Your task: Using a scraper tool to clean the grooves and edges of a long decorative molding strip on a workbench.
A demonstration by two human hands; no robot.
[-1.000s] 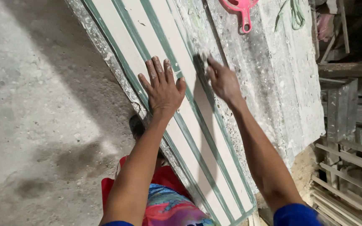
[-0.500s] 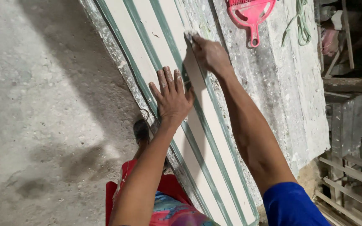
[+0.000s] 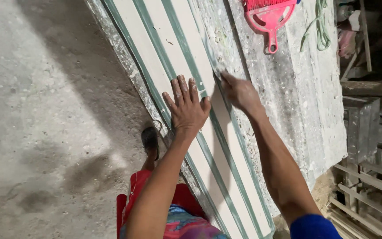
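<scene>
Where the two hands meet it, the moulding (image 3: 180, 75) is a long cream-white strip with raised ribs, divided lengthwise by green bands; it lies slantwise on a rough, plaster-spattered slab (image 3: 297, 102) and runs from the top edge of the view down to the bottom edge near the person's knee.

Item, left hand (image 3: 186, 108): pressed flat on the moulding, palm down, fingers spread apart, gripping nothing.

Item, right hand (image 3: 239, 93): set at the moulding's right-hand edge, fingers drawn together around something small and dark at their tips. What that is cannot be made out, nor whether the hand is truly clamped on it.

Count: cream ribs, three visible; green bands, about four, the outer ones partly merged with the grimy border. Hands, two. Dustpan (image 3: 268, 17), one, pink-red, lying on the slab near the top, well apart from both hands. Cord (image 3: 319, 22), one, green, just beside the dustpan. Foot (image 3: 150, 141), one, dark, on the concrete floor (image 3: 40, 119) beside the slab's left edge.

Hidden or cut off: both ends of the moulding; the dustpan's upper part; the stretch of moulding under the left palm. Wooden slats (image 3: 368, 194) at right lie in shadow, with little detail readable.
</scene>
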